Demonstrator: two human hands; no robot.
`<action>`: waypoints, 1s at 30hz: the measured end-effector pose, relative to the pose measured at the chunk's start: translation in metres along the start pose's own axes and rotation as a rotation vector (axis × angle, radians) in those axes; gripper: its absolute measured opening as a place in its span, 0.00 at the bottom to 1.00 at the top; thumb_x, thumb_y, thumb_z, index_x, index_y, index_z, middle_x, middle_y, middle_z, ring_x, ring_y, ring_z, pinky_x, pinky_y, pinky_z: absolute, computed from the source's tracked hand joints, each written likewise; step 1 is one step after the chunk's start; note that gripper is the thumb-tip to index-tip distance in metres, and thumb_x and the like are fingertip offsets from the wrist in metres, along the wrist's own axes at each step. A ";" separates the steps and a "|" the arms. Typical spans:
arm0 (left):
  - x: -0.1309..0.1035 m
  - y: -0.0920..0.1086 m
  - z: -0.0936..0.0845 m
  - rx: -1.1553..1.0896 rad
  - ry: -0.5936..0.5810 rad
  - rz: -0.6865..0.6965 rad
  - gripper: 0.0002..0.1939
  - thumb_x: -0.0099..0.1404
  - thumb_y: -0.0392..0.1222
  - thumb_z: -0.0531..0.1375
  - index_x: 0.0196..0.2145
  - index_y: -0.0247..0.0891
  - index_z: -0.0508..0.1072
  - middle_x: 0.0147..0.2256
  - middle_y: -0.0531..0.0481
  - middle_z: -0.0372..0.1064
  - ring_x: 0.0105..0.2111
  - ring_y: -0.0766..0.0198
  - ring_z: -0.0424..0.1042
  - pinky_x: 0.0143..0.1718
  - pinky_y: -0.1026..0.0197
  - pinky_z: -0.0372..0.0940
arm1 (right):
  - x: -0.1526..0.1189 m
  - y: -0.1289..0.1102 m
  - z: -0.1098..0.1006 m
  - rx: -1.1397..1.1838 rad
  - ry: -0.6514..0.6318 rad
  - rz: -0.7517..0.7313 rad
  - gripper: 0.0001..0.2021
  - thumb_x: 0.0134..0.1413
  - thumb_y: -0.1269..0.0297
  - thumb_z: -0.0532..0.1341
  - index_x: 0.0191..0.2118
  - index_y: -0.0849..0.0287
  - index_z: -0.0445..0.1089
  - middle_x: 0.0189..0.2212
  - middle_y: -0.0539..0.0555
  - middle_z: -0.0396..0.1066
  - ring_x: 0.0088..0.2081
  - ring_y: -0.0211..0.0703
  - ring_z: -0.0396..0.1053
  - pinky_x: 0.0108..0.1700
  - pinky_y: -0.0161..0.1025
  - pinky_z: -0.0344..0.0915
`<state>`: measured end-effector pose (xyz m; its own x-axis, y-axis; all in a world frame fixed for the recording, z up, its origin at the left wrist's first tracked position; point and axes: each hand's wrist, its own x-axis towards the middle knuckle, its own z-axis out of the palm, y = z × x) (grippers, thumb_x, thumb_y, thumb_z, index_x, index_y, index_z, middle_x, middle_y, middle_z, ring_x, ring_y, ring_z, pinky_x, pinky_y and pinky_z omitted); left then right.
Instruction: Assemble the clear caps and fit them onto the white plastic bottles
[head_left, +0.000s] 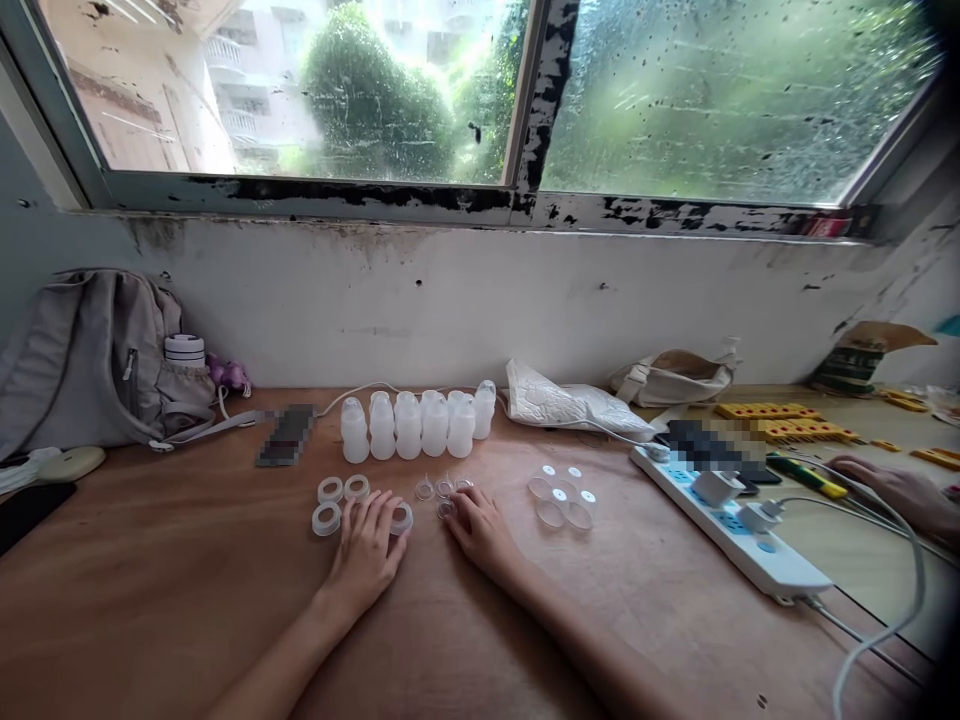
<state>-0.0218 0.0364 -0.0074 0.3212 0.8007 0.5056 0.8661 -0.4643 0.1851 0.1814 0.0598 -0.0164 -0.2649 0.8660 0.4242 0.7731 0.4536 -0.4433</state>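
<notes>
My left hand [369, 550] lies palm down over the white rings [326, 518], its fingers spread, with one ring [401, 518] showing beside its thumb. My right hand [480, 530] has its bent fingertips on the small clear pieces [425, 488]; what the fingers hold, if anything, is too small to make out. Behind both hands stand several frosted white bottles [409, 425] in a cluster. To the right of my right hand lie several clear round discs [551, 512] with small white centres.
A grey backpack [97, 360] and a phone [286, 435] are at the left. A white power strip [735, 530] with cables crosses the right side. White plastic packaging [547, 395] lies by the wall. Another person's hand [892, 495] rests at the far right near yellow parts [806, 430].
</notes>
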 end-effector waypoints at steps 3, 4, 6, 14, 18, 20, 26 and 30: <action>-0.001 -0.003 0.003 -0.059 -0.034 -0.037 0.19 0.60 0.42 0.51 0.49 0.39 0.60 0.42 0.45 0.66 0.44 0.55 0.62 0.49 0.46 0.52 | 0.000 0.000 -0.001 0.147 0.021 0.028 0.08 0.49 0.69 0.54 0.38 0.56 0.61 0.35 0.53 0.66 0.37 0.43 0.65 0.39 0.40 0.62; -0.001 -0.003 0.003 -0.096 -0.042 -0.045 0.20 0.60 0.43 0.51 0.50 0.40 0.59 0.41 0.45 0.66 0.43 0.55 0.63 0.47 0.48 0.55 | -0.001 0.000 -0.002 0.205 0.030 0.049 0.09 0.48 0.70 0.54 0.38 0.56 0.60 0.33 0.52 0.66 0.35 0.41 0.65 0.37 0.38 0.63; -0.002 0.000 0.002 -0.189 -0.047 -0.056 0.22 0.60 0.45 0.51 0.52 0.40 0.57 0.39 0.46 0.65 0.40 0.57 0.64 0.42 0.52 0.60 | -0.004 -0.002 -0.004 0.290 0.043 0.080 0.09 0.48 0.71 0.54 0.38 0.57 0.59 0.31 0.51 0.66 0.31 0.38 0.65 0.33 0.35 0.64; -0.007 0.030 -0.013 -0.532 -0.076 -0.025 0.18 0.56 0.41 0.56 0.46 0.41 0.61 0.43 0.46 0.65 0.44 0.58 0.64 0.46 0.56 0.61 | -0.014 -0.022 -0.008 0.359 0.067 0.007 0.12 0.47 0.74 0.53 0.39 0.56 0.61 0.29 0.51 0.64 0.27 0.37 0.63 0.31 0.35 0.64; -0.010 0.032 -0.012 -0.572 -0.098 -0.037 0.19 0.55 0.37 0.56 0.46 0.40 0.61 0.42 0.47 0.66 0.43 0.59 0.65 0.45 0.56 0.61 | -0.022 -0.033 -0.008 0.364 0.030 -0.086 0.14 0.47 0.75 0.52 0.42 0.55 0.60 0.32 0.52 0.64 0.30 0.39 0.64 0.34 0.36 0.65; -0.011 0.031 -0.010 -0.578 -0.098 -0.066 0.18 0.55 0.36 0.56 0.45 0.40 0.61 0.41 0.47 0.66 0.43 0.60 0.65 0.45 0.56 0.62 | -0.026 -0.037 -0.009 0.393 0.015 -0.115 0.17 0.48 0.75 0.52 0.45 0.54 0.57 0.34 0.53 0.65 0.32 0.39 0.65 0.36 0.36 0.65; -0.011 0.030 -0.009 -0.631 -0.085 -0.108 0.20 0.55 0.38 0.56 0.47 0.41 0.59 0.43 0.47 0.66 0.44 0.60 0.66 0.45 0.56 0.62 | -0.032 -0.041 -0.018 0.476 -0.078 -0.152 0.23 0.47 0.78 0.50 0.50 0.53 0.53 0.40 0.53 0.65 0.41 0.41 0.65 0.44 0.39 0.63; -0.008 0.032 -0.013 -0.676 -0.113 -0.057 0.21 0.55 0.35 0.55 0.48 0.40 0.60 0.45 0.47 0.65 0.46 0.60 0.65 0.47 0.57 0.61 | -0.031 -0.043 -0.022 0.557 -0.111 -0.143 0.18 0.48 0.77 0.49 0.46 0.54 0.56 0.39 0.53 0.66 0.40 0.39 0.66 0.43 0.38 0.64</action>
<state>-0.0019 0.0107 0.0055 0.3524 0.8485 0.3949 0.4657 -0.5250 0.7124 0.1690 0.0094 0.0066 -0.4265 0.7913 0.4381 0.3136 0.5837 -0.7489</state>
